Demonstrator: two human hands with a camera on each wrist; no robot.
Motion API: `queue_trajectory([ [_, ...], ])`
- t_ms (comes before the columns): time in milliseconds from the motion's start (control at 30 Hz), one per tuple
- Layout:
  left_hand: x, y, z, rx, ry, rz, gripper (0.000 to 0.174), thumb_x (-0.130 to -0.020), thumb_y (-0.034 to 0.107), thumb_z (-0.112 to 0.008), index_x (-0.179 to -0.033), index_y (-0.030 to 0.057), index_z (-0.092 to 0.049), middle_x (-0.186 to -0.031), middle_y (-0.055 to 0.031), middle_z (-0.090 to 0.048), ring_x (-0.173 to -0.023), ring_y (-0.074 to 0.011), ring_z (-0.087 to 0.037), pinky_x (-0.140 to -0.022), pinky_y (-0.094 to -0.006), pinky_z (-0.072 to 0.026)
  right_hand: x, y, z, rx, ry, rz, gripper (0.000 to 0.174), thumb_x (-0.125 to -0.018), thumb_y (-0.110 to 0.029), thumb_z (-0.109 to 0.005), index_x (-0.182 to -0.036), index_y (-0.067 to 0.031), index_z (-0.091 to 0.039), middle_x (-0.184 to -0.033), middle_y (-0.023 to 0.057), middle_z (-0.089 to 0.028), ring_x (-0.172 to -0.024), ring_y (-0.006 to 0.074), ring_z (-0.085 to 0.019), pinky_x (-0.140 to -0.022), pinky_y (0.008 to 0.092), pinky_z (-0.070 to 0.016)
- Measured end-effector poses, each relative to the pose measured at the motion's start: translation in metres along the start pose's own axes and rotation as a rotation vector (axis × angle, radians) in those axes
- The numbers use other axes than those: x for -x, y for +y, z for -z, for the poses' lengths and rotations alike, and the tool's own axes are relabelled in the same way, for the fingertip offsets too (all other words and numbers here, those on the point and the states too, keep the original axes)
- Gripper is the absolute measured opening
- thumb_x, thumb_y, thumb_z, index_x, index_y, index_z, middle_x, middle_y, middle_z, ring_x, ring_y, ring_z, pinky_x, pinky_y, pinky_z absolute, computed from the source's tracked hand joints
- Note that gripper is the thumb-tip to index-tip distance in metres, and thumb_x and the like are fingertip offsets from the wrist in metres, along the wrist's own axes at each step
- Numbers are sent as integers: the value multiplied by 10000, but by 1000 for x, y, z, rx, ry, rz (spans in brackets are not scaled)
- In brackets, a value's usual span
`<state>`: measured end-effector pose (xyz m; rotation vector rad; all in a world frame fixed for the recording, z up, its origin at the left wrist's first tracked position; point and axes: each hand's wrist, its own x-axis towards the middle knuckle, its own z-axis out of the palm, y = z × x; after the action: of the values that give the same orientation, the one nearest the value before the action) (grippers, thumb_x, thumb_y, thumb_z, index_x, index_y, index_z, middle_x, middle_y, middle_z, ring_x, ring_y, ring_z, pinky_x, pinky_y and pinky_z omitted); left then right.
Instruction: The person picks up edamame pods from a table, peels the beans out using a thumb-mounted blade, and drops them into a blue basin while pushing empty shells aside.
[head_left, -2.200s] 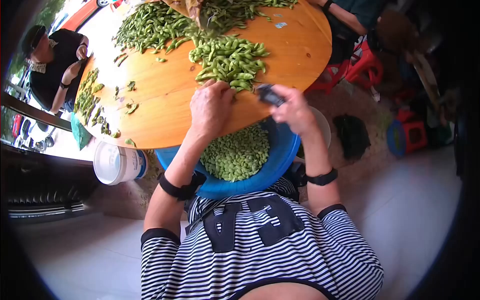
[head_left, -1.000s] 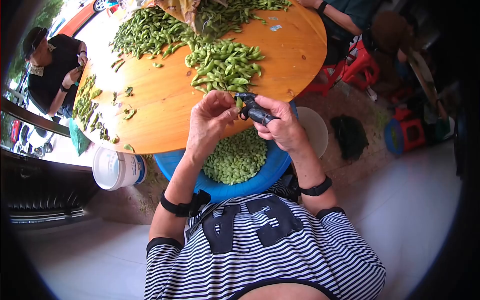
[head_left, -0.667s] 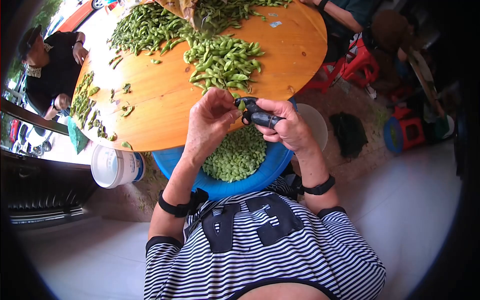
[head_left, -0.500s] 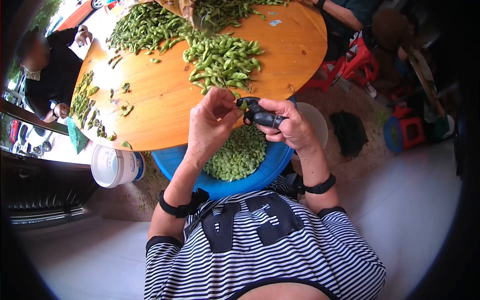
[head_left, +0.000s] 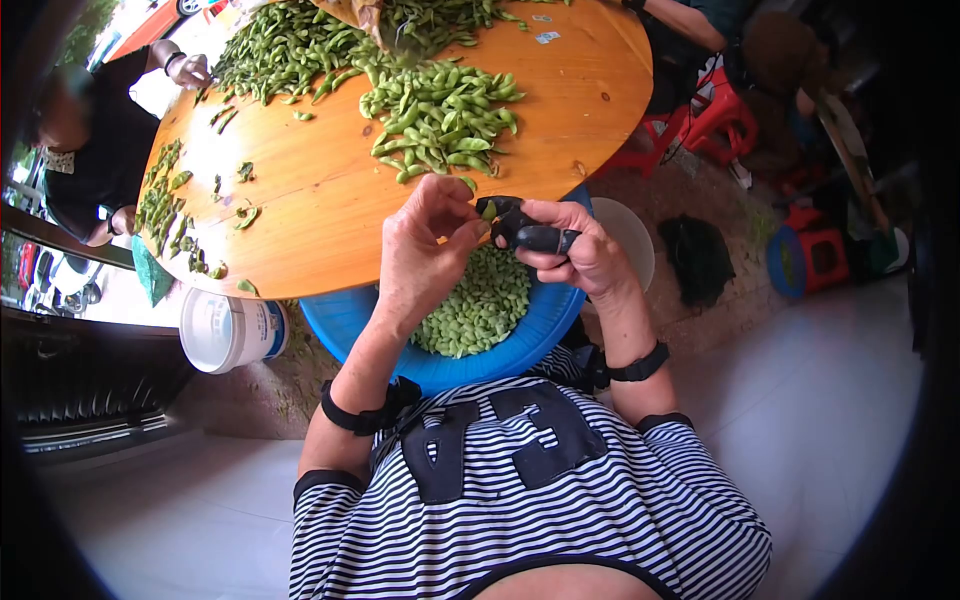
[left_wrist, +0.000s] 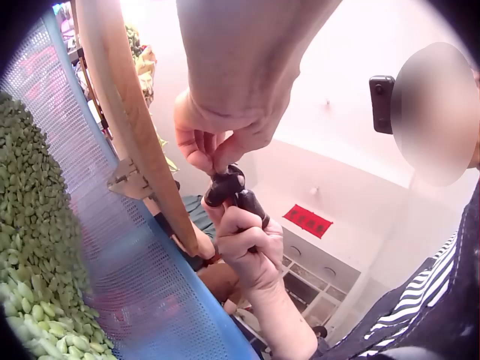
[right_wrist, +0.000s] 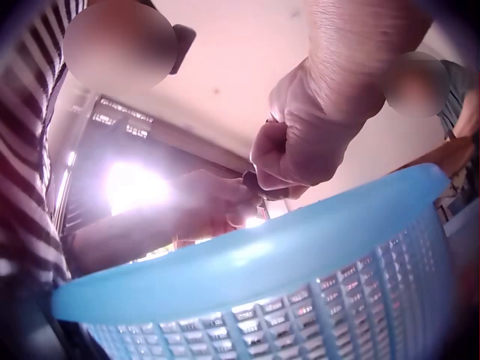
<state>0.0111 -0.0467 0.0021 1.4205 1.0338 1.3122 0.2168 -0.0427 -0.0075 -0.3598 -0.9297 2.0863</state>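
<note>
In the head view, my left hand [head_left: 425,245] pinches a small green edamame pod [head_left: 489,211] between thumb and fingertips. My right hand [head_left: 585,250] meets it from the right, gripping the pod's other end between a thumb and forefinger in black covers [head_left: 543,239]. Both hands are above a blue basket [head_left: 345,325] of shelled green beans [head_left: 470,315], at the table's near edge. In the left wrist view, the fingertips of both hands come together at the black covers [left_wrist: 225,186]; the pod is hidden there. The basket's rim [right_wrist: 247,259] crosses the right wrist view below the hands.
Piles of edamame pods [head_left: 440,120] lie on the round wooden table [head_left: 310,215]. A white bucket [head_left: 225,332] stands at left, another pale container [head_left: 630,245] at right. A person [head_left: 95,150] sits across at left; red stools [head_left: 720,125] stand at right.
My right hand came in from the right, and my left hand lifted off the pile with a pod; the hands met over the basket. The person at left reached toward the pods.
</note>
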Motion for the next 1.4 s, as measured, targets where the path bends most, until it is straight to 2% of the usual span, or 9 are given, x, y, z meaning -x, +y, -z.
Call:
queue_trajectory([
  [133, 8, 1, 1, -152, -27, 26, 251, -769, -82, -636, -981, 7, -537, -760, -44, -650, -688, -95, -631, -651, -224, -498, 0, 3, -8, 264, 70, 27, 315, -865, -44, -448, -1135, 47, -581, -937, 121, -631, -550, 40, -375, -433, 156, -318],
  [300, 14, -11, 10, 687, -155, 385, 282, -795, -38, -689, -1027, 30, -545, -762, -39, -659, -618, -126, -600, -580, -239, -479, 5, 9, -10, 97, 69, -6, 299, -870, -11, -429, -1104, 47, -604, -939, 132, -638, -535, 39, -377, -423, 158, -308],
  [433, 16, -13, 11, 980, -255, 461, 295, -803, -3, -708, -1054, 24, -555, -756, -26, -652, -604, -118, -585, -553, -244, -462, 4, 5, -13, -97, 23, -91, 313, -842, 1, -451, -1111, 31, -608, -926, 121, -633, -535, 37, -369, -423, 153, -290],
  [700, 21, -4, -1, 274, -52, 241, 185, -868, 44, -668, -1033, -1, -597, -720, -15, -623, -614, -86, -560, -545, -227, -454, -2, -1, -53, 859, 253, 57, 412, -681, 122, -447, -1041, 37, -627, -783, -8, -532, -724, 39, -456, -624, 217, -409],
  [900, 22, -7, -1, -436, -23, -249, 253, -902, 14, -568, -1152, -26, -567, -753, -87, -646, -684, -112, -613, -633, -266, -506, -6, 8, -57, 1214, 346, 262, 398, -628, 102, -481, -1010, 73, -589, -817, 162, -553, -724, 259, -555, -654, 284, -440],
  [1000, 19, -6, 5, 12, -142, 121, 290, -936, 31, -519, -1219, -21, -559, -773, -22, -605, -675, -80, -550, -647, -234, -470, -8, 8, -64, 1291, 373, 247, 349, -622, 106, -507, -959, 61, -585, -801, 180, -527, -725, 321, -554, -641, 321, -442],
  [1233, 20, -14, 2, 242, -78, 189, 363, -879, -59, -438, -1219, -16, -559, -848, -48, -653, -679, -91, -562, -651, -218, -469, -19, 23, -68, 1528, 388, 440, 378, -610, 103, -501, -974, 35, -575, -762, 146, -444, -691, 327, -507, -609, 345, -409],
  [1333, 30, -6, 6, 409, 73, 262, 364, -865, -68, -439, -1206, -27, -557, -872, -61, -668, -711, -93, -580, -657, -232, -484, -33, 1, -60, 1485, 432, 352, 326, -633, 75, -522, -951, 34, -579, -789, 182, -521, -726, 373, -539, -625, 395, -421],
  [1400, 35, -1, 23, 294, -161, 309, 240, -894, 10, -550, -1122, -21, -617, -901, -77, -670, -754, -106, -614, -688, -257, -509, -48, -5, -44, 1534, 368, 335, 222, -659, 32, -550, -880, 46, -554, -771, 223, -543, -764, 422, -549, -668, 461, -432],
])
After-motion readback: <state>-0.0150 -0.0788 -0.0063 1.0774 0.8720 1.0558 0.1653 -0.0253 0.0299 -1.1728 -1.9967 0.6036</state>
